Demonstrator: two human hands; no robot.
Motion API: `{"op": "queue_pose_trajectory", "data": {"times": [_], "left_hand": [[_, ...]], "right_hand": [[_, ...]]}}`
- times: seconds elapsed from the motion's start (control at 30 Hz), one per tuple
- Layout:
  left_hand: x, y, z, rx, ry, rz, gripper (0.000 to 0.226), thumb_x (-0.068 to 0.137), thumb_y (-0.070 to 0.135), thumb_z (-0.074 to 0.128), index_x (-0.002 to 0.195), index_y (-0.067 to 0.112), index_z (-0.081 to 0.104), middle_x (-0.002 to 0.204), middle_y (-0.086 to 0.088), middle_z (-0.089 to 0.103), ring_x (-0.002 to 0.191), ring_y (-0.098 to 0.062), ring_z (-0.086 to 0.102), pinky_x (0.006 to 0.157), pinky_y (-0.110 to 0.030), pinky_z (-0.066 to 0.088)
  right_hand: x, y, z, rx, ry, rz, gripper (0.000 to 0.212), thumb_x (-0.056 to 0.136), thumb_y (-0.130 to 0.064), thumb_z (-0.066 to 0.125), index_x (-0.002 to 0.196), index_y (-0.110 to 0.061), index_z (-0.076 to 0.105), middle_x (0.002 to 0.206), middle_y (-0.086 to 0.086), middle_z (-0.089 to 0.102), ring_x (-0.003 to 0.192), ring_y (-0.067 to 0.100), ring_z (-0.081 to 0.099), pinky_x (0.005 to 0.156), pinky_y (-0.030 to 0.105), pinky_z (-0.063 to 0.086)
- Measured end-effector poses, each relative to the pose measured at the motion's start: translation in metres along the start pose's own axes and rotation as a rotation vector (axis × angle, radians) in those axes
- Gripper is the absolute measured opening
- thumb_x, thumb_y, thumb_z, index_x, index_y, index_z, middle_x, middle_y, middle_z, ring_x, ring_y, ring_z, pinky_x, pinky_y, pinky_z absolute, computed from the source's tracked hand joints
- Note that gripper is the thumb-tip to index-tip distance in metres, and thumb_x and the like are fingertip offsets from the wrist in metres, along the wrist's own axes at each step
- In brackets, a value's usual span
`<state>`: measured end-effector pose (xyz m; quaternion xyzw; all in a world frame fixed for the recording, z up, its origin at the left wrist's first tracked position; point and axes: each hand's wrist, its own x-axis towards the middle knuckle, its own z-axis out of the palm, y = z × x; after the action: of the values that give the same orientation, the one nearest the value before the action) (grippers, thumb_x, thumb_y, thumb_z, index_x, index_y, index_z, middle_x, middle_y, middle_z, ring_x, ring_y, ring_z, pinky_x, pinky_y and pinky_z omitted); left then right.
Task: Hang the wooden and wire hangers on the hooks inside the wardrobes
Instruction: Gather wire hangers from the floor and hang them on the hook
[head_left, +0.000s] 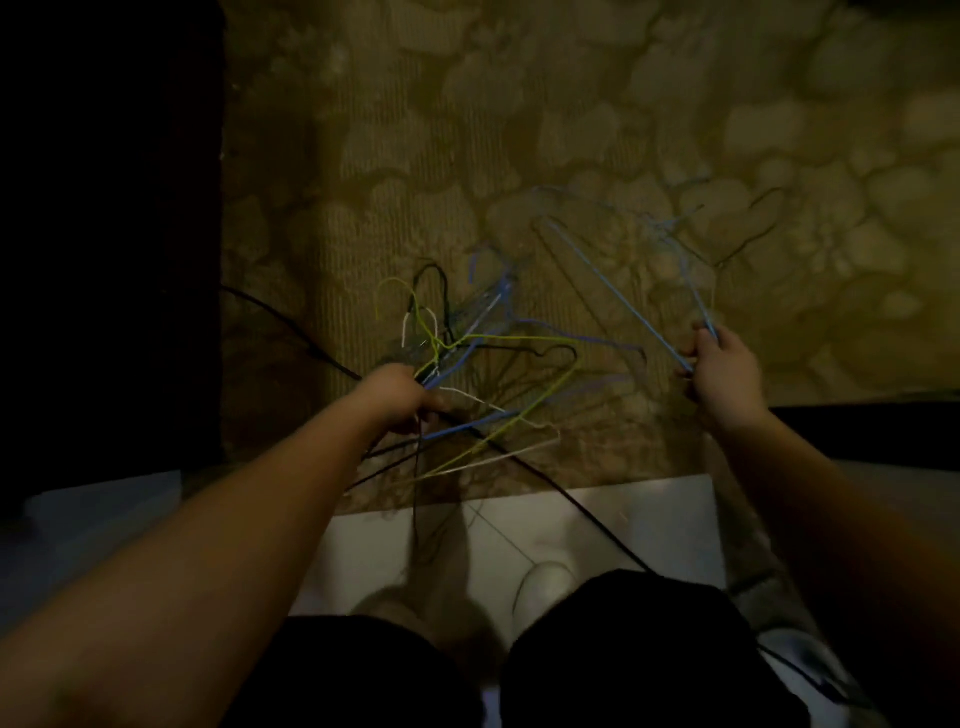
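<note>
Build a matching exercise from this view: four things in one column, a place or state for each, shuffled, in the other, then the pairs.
Things
1. left hand
2. right hand
3. patterned carpet
4. black cable

Places or states
A. runs from the carpet across the white floor
B. grips a bundle of mixed-colour wire hangers
C. lies under the hangers
D. holds a blue wire hanger apart from the bundle

Pairs: 1-B, 2-D, 3-C, 4-A

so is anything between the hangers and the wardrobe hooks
No wardrobe or hook is in view, so that cannot be told. Both hands already hold hangers: left hand a tangled bundle, right hand a blue hanger.
</note>
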<state>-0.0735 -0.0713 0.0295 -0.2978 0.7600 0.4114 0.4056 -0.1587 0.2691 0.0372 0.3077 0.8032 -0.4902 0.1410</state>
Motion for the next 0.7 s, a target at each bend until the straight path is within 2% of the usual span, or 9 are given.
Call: {"op": "queue_pose_trajectory", "data": {"times": [0.17, 0.27, 0.33, 0.43, 0.5, 0.6, 0.7], "left_hand": [[-0.089, 0.014, -0.028, -0.279, -0.053, -0.007, 0.029, 0.09, 0.012, 0.067, 0.063, 0.004, 0.062, 0.054, -0.007, 0.062, 0.053, -0.018, 0.061, 0.066, -0.029, 0.051], [-0.151, 0.028, -0.038, -0.512, -0.077, -0.04, 0.021, 0.093, 0.009, 0.063, 0.074, 0.001, 0.061, 0.055, -0.007, 0.057, 0.052, -0.019, 0.06, 0.074, -0.034, 0.056], [-0.191, 0.039, -0.041, -0.652, -0.084, -0.067, 0.014, 0.093, 0.009, 0.063, 0.082, 0.001, 0.058, 0.053, -0.004, 0.05, 0.047, -0.017, 0.057, 0.064, -0.03, 0.056], [-0.248, 0.058, -0.039, -0.827, -0.066, -0.095, 0.012, 0.093, 0.005, 0.06, 0.084, 0.006, 0.052, 0.049, -0.001, 0.041, 0.041, -0.015, 0.047, 0.046, -0.024, 0.049], [-0.288, 0.072, -0.037, -0.943, -0.05, -0.099, 0.013, 0.092, 0.003, 0.059, 0.085, 0.008, 0.049, 0.05, 0.0, 0.038, 0.04, -0.014, 0.043, 0.046, -0.024, 0.046], [-0.346, 0.088, -0.035, -1.062, 0.022, -0.112, 0.013, 0.092, 0.003, 0.057, 0.089, 0.009, 0.046, 0.048, 0.002, 0.036, 0.036, -0.012, 0.038, 0.043, -0.021, 0.04], [-0.406, 0.098, -0.035, -1.106, 0.113, -0.098, 0.017, 0.092, 0.003, 0.057, 0.084, 0.011, 0.043, 0.055, 0.0, 0.034, 0.036, -0.011, 0.038, 0.042, -0.023, 0.037]], "right_hand": [[-0.073, -0.064, -0.055, 0.051, -0.009, 0.07, 0.028, 0.103, -0.027, 0.038, 0.125, -0.02, 0.054, 0.082, -0.008, 0.052, 0.067, 0.013, 0.055, 0.054, 0.029, 0.038], [-0.12, -0.1, -0.076, 0.151, -0.059, 0.118, 0.027, 0.105, -0.028, 0.037, 0.127, -0.022, 0.051, 0.082, -0.007, 0.048, 0.065, 0.011, 0.05, 0.051, 0.025, 0.036], [-0.154, -0.123, -0.087, 0.303, -0.123, 0.171, 0.024, 0.105, -0.027, 0.036, 0.125, -0.023, 0.05, 0.081, -0.005, 0.044, 0.06, 0.008, 0.043, 0.043, 0.019, 0.031], [-0.204, -0.158, -0.097, 0.43, -0.205, 0.232, 0.017, 0.105, -0.025, 0.037, 0.108, -0.023, 0.054, 0.078, -0.004, 0.042, 0.052, 0.005, 0.042, 0.037, 0.015, 0.025], [-0.239, -0.179, -0.103, 0.508, -0.27, 0.258, 0.017, 0.105, -0.025, 0.037, 0.103, -0.024, 0.054, 0.072, -0.005, 0.042, 0.046, 0.003, 0.04, 0.035, 0.014, 0.021], [-0.294, -0.21, -0.121, 0.647, -0.365, 0.334, 0.017, 0.105, -0.025, 0.038, 0.107, -0.023, 0.055, 0.065, -0.007, 0.041, 0.044, 0.004, 0.035, 0.035, 0.014, 0.019], [-0.341, -0.239, -0.145, 0.729, -0.44, 0.389, 0.017, 0.105, -0.024, 0.039, 0.105, -0.021, 0.055, 0.062, -0.006, 0.038, 0.042, 0.004, 0.031, 0.034, 0.014, 0.019]]}}
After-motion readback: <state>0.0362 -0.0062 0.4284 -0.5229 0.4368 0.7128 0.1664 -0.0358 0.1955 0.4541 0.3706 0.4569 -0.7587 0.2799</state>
